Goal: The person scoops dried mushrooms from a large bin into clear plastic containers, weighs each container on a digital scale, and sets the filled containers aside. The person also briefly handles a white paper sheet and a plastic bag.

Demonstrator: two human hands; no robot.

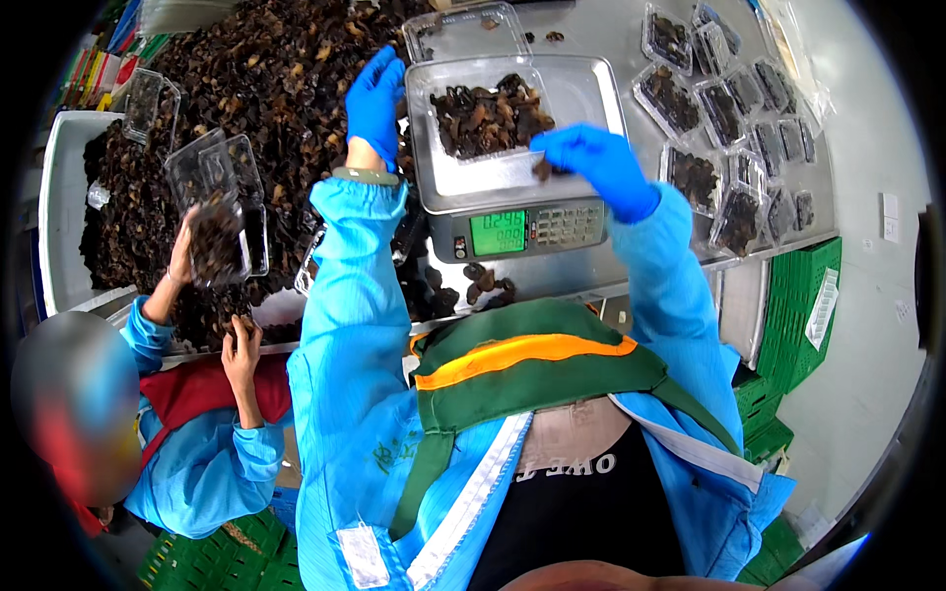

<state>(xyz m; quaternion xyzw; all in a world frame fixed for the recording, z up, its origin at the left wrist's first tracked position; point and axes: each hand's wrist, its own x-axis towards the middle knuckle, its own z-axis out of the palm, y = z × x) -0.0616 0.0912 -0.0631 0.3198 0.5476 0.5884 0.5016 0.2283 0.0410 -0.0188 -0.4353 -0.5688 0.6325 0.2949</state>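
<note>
A digital scale [529, 230] with a lit green display stands before me. On its steel pan [584, 89] lies a clear plastic tray filled with dark wood ear fungus [491, 118]. My right hand [595, 166], in a blue glove, is at the pan's right front corner and pinches a piece of dark fungus [543, 171]. My left hand [375, 107], also blue-gloved, is left of the pan at the edge of the big fungus heap [273, 81]. Its fingers point away from me; whether anything is under the palm is hidden. Behind the pan lies another clear plastic container [465, 33].
Filled clear containers [669, 100] spread over the steel table's right side. Loose fungus pieces [484, 284] lie in front of the scale. At left, a co-worker [214, 458] holds a filled container [218, 244] beside a white tub [63, 214]. Green crates [798, 318] stand at lower right.
</note>
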